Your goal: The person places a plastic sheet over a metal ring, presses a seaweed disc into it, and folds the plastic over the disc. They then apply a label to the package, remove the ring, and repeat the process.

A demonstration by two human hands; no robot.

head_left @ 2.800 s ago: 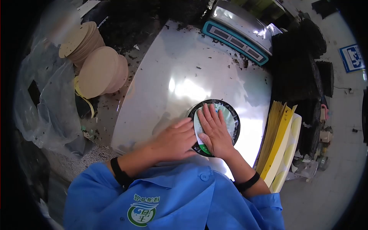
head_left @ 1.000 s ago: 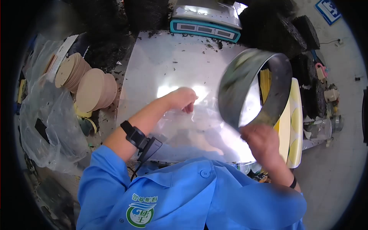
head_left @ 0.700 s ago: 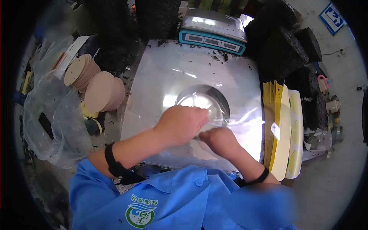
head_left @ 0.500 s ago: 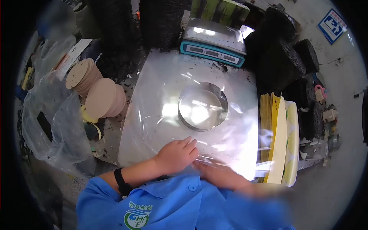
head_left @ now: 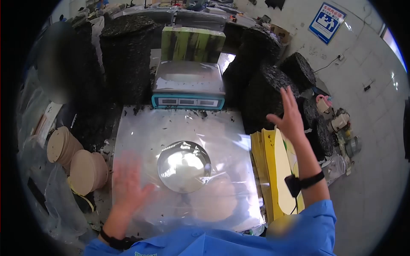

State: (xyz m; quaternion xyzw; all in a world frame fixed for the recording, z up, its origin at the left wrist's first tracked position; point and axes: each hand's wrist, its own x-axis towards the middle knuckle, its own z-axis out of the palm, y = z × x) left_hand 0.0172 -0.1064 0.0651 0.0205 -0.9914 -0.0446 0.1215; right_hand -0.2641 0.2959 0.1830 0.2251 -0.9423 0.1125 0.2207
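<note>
The round metal ring (head_left: pixel 206 158) sits near the bench's (head_left: pixel 168 123) middle, its circular opening facing up; being round, it shows no long axis. Clear film (head_left: pixel 218 196) spreads across it. The left hand (head_left: pixel 128 183), blurred, hovers by the left edge, thumb apart from outstretched fingers. The right hand (head_left: pixel 289 115) is raised beyond the right edge, thumb and fingers apart. A scale (head_left: pixel 188 83) stands at the far edge.

White glare bounces off your worktop (head_left: pixel 141 128) and the round metal ring (head_left: pixel 206 155) — your left hand (head_left: pixel 129 187) is blurred, your right hand (head_left: pixel 292 120) crisper. Dark stacks (head_left: pixel 128 64) sink into shadow, and straight lines bend towards the edges (your corners go black).
</note>
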